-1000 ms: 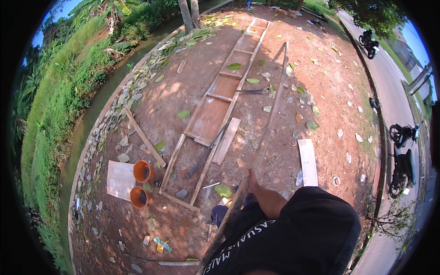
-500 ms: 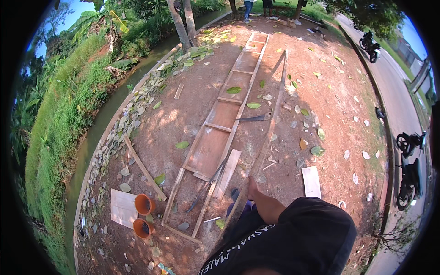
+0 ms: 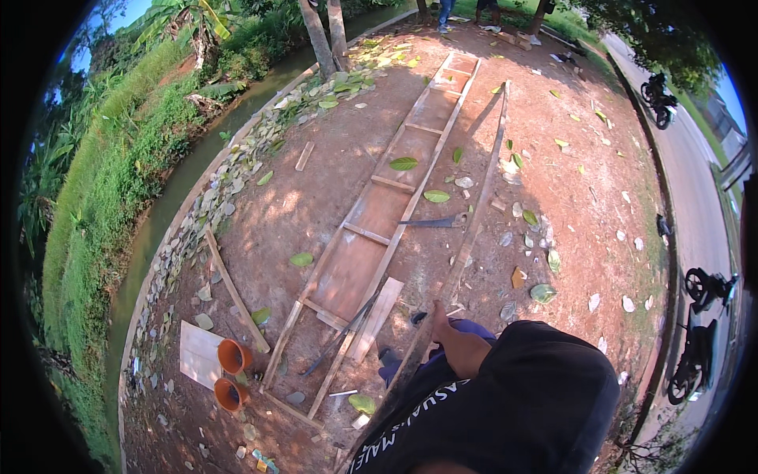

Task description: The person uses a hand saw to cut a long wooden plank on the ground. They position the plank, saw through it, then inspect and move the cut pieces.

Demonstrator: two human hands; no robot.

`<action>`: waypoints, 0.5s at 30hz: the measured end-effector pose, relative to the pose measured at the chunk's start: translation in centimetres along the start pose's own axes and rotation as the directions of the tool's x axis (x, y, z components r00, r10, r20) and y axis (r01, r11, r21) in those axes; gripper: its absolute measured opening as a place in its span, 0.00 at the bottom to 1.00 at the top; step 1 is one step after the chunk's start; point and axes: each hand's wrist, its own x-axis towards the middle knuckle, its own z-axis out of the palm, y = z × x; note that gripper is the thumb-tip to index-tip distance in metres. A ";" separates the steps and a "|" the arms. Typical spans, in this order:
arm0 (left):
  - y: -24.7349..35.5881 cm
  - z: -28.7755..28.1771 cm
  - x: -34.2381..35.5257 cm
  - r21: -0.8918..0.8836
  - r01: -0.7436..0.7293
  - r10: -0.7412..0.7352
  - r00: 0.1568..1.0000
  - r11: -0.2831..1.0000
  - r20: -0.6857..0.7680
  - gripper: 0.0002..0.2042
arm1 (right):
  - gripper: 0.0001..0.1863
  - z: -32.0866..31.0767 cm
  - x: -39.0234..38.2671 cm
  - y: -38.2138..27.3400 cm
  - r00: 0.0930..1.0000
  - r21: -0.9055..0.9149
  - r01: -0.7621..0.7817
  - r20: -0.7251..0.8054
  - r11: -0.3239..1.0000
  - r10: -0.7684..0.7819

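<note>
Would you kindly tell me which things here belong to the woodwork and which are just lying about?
In use: long wooden batten under the hand; ladder-like timber frame; handsaw; short plank.
Lying about: two orange pots; fallen leaves; parked motorbikes.

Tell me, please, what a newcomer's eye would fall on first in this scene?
The long ladder-like wooden frame lying on the red earth up the middle. Next, the person's hand resting on a long slat beside it, and two orange pots on the lower left.

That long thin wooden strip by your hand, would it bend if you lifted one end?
Probably yes: the long thin wooden strip is very slender for its length, so it would likely sag and whip. It looks light. The hand rests near its lower end.
</note>
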 end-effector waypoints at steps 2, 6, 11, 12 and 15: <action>0.4 0.9 -0.4 -0.012 0.043 -0.043 0.999 0.999 -0.017 0.14 | 0.36 -0.3 -0.2 -3.7 1.000 -0.004 0.011 0.012 1.000 -0.011; -1.6 1.9 -2.6 -0.037 0.120 -0.122 0.992 0.992 -0.036 0.13 | 0.36 -0.8 -0.4 -8.8 0.999 0.018 0.018 0.034 1.000 -0.019; -11.5 5.9 -10.1 -0.113 0.233 -0.239 0.970 0.966 -0.043 0.13 | 0.35 -0.2 -1.3 -14.4 0.997 0.070 0.015 0.081 0.997 -0.021; -13.8 6.7 -11.8 -0.138 0.248 -0.255 0.966 0.959 -0.036 0.13 | 0.35 -0.4 -1.5 -15.6 0.996 0.082 0.016 0.083 0.996 -0.023; -18.1 6.4 -17.9 -0.235 0.301 -0.319 0.947 0.924 -0.042 0.13 | 0.35 0.8 -1.7 -18.0 0.988 0.132 -0.012 0.155 0.991 -0.009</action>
